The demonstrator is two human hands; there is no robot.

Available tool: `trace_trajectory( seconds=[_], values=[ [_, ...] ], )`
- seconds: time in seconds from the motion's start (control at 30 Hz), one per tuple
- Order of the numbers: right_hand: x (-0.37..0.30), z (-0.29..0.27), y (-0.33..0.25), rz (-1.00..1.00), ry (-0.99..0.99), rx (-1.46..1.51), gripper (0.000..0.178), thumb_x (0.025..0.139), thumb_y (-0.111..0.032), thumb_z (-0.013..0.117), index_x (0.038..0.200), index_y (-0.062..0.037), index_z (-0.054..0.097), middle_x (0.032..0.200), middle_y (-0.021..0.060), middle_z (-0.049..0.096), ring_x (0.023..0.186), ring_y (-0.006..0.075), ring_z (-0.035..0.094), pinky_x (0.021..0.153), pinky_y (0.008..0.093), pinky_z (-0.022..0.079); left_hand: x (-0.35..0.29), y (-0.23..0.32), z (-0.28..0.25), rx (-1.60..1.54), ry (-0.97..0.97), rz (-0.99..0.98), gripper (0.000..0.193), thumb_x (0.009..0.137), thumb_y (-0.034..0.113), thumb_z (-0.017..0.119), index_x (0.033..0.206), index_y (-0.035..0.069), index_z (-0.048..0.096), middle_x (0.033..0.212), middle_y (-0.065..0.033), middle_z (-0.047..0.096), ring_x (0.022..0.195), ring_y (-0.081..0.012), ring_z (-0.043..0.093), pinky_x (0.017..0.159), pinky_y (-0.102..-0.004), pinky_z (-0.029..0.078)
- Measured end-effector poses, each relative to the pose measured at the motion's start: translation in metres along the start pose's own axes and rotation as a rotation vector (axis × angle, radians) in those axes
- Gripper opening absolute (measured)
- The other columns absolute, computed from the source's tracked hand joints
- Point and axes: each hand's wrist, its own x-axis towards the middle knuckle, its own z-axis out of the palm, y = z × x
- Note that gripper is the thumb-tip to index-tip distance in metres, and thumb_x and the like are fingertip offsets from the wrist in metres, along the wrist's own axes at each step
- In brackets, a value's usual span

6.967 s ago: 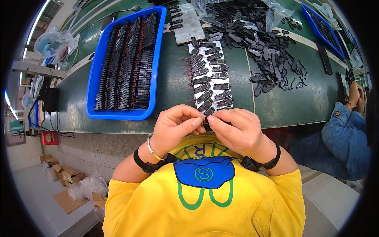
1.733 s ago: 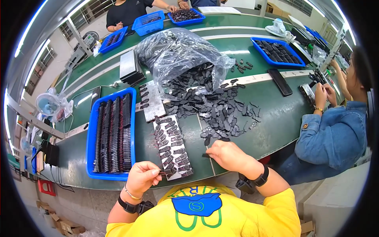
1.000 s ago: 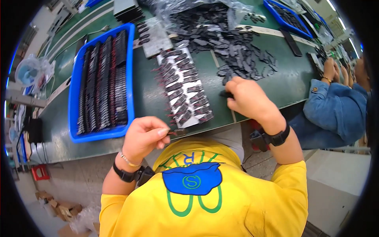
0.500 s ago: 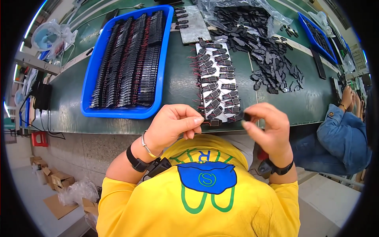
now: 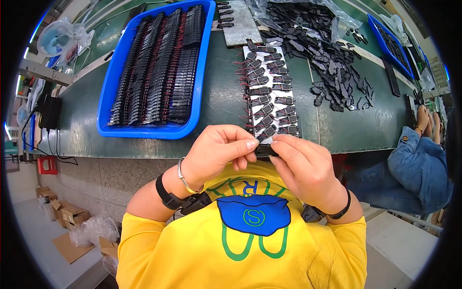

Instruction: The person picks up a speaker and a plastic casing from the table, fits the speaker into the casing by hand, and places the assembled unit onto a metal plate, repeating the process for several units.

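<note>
My surface [image 5: 221,96], left to right
The tray [image 5: 149,131] lies left, loose pieces [image 5: 332,67] right, the board [image 5: 270,86] (parts [image 5: 285,100] on it) between.

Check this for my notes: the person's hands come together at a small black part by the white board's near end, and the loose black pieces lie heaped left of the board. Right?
Not quite: the head view shows the loose black pieces heaped to the right of the white board. The left hand and right hand do come together at the small black part.
</note>
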Motion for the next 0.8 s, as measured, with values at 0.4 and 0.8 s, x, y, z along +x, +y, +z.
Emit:
trace_trajectory(
  seconds=[0.4,0.8],
  values=[
    [-0.0024,0.0018,0.0000,0.023,-0.002,-0.008,0.028,0.066,0.003,0.071,0.092,0.0029,0.063,0.089,0.0157,0.065,0.076,0.0298,0.066,0.066,0.0346,0.055,-0.0009,-0.0043,0.0024,-0.078,-0.020,0.008,0.014,0.090,0.012,0.061,0.091,-0.001,0.063,0.075,-0.0096,0.067,0.059,-0.0111,0.062,0.052,-0.0200,0.049],
    [-0.0036,0.0038,0.0017,-0.021,0.055,-0.008,0.028,0.065,0.004,0.072,0.092,0.0029,0.063,0.088,0.0154,0.065,0.074,0.0292,0.066,0.064,0.0339,0.055,-0.0066,-0.0060,0.0051,-0.037,-0.026,0.090,0.010,0.090,0.006,0.059,0.093,-0.002,0.063,0.078,-0.0110,0.067,0.063,-0.0127,0.064,0.060,-0.0237,0.054]
  ],
)
